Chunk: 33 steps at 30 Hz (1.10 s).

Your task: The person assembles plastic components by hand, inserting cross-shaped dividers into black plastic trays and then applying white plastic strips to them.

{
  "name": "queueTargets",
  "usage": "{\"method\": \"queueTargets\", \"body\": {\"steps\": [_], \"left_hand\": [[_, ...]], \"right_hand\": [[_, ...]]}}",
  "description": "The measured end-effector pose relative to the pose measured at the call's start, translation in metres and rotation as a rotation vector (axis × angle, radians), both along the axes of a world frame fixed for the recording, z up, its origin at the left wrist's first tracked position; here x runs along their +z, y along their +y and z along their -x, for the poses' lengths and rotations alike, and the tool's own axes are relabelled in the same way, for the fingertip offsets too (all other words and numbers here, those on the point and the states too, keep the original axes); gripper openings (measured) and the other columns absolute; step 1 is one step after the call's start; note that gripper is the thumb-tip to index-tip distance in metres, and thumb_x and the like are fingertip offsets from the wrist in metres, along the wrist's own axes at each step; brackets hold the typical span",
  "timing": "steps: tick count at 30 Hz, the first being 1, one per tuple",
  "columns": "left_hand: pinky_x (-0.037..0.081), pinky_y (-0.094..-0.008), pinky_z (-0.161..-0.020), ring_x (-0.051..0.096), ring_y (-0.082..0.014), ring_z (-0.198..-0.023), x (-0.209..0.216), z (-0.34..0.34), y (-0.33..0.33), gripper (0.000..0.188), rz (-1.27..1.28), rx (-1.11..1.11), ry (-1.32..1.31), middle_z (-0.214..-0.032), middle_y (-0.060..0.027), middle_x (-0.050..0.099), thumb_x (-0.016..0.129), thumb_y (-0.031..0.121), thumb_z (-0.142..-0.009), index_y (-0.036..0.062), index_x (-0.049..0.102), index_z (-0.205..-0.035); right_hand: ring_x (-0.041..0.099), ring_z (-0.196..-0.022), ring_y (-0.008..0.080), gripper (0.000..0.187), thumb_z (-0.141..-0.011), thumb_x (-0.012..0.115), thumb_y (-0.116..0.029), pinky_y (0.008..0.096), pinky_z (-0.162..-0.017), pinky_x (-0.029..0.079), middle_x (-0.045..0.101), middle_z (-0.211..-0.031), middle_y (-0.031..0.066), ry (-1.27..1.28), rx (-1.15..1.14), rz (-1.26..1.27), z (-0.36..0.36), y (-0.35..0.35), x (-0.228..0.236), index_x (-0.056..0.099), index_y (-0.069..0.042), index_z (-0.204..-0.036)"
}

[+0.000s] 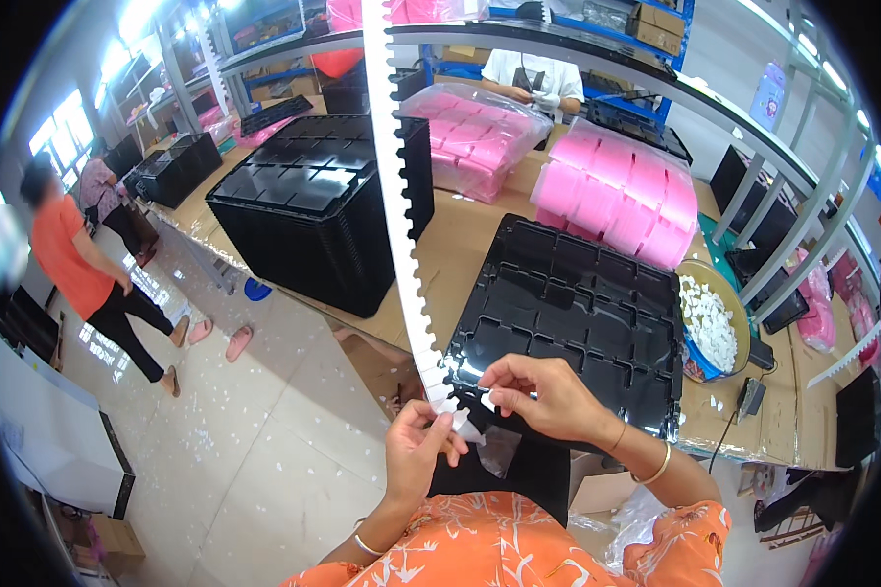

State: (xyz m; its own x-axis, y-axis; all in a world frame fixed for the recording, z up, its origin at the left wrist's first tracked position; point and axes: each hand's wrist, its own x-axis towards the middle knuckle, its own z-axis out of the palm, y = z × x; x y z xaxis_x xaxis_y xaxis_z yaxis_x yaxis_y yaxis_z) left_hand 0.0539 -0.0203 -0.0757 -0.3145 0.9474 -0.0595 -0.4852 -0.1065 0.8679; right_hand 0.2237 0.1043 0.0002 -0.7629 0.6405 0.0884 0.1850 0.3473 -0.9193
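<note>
Orange leaf-print top [504,543], gold-coloured bangle [666,463].

Pale floor tiles [250,455] (glossy enough to throw reflections) run beside a cardboard-topped workbench [798,421], with blue-framed shelving [678,47], bright windows [67,139] and fluorescent tubes [833,75] beyond.

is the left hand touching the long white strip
Touching: the head view shows the left hand pinching the lower end of the long white strip between thumb and fingers.

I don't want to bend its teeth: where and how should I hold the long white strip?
Pinch the white strip by its smooth left edge, low down, coming from the left: it seems safest, since the strip runs upright with its teeth facing right.
</note>
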Motion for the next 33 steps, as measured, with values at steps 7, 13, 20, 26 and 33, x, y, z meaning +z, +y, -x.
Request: {"method": "queueTargets", "body": {"steps": [7,13,20,26,33], "left_hand": [[0.055,-0.0258,-0.054,0.068,-0.0186,-0.068,0.014,-0.017,-0.009,0.012,-0.059,-0.032,0.016,-0.094,-0.0147,0.063,0.057,0.006,-0.098,-0.0031,0.051,-0.102],[0.053,-0.0237,-0.050,0.067,-0.0167,-0.063,0.027,-0.018,-0.010,0.016,-0.014,-0.074,-0.027,-0.086,-0.0125,0.065,0.059,0.011,-0.098,-0.0034,0.054,-0.104],[0.037,-0.0183,-0.044,0.054,-0.0065,-0.053,0.007,-0.005,0.007,0.013,0.019,0.035,0.039,-0.075,-0.0020,0.064,0.069,0.011,-0.093,0.0012,0.062,-0.097],[0.042,-0.0205,-0.056,0.055,-0.0041,-0.063,-0.069,0.012,-0.004,0.013,0.177,0.204,0.402,-0.073,0.0009,0.063,0.073,0.006,-0.087,0.0032,0.061,-0.083],[0.048,-0.0226,-0.062,0.061,-0.0068,-0.069,-0.095,0.024,-0.023,0.013,0.202,0.197,0.475,-0.076,-0.0023,0.066,0.075,0.004,-0.084,0.0014,0.062,-0.082]], "right_hand": [[0.068,-0.071,0.0120,0.014,-0.090,0.067,-0.007,0.0266,-0.067,0.055,0.071,-0.084,0.0087,-0.006,-0.025,-0.166,-0.005,-0.026,-0.012,0.066,0.002,-0.101],[0.068,-0.071,0.0190,0.013,-0.088,0.069,-0.010,0.0287,-0.066,0.054,0.068,-0.082,0.0103,0.022,-0.012,-0.303,-0.006,-0.037,-0.013,0.066,0.000,-0.095],[0.066,-0.068,0.0216,0.010,-0.087,0.067,-0.009,0.0311,-0.064,0.054,0.066,-0.078,0.0115,0.033,0.003,-0.399,0.001,-0.007,0.006,0.065,0.001,-0.091],[0.067,-0.068,0.0292,0.012,-0.085,0.066,-0.011,0.0354,-0.066,0.053,0.067,-0.075,0.0160,-0.173,0.058,-0.473,0.015,0.046,-0.001,0.066,0.001,-0.087],[0.067,-0.073,0.0357,0.013,-0.083,0.064,-0.013,0.0422,-0.067,0.053,0.068,-0.076,0.0171,-0.278,0.081,-0.540,0.037,0.060,-0.020,0.066,-0.001,-0.084]]}}
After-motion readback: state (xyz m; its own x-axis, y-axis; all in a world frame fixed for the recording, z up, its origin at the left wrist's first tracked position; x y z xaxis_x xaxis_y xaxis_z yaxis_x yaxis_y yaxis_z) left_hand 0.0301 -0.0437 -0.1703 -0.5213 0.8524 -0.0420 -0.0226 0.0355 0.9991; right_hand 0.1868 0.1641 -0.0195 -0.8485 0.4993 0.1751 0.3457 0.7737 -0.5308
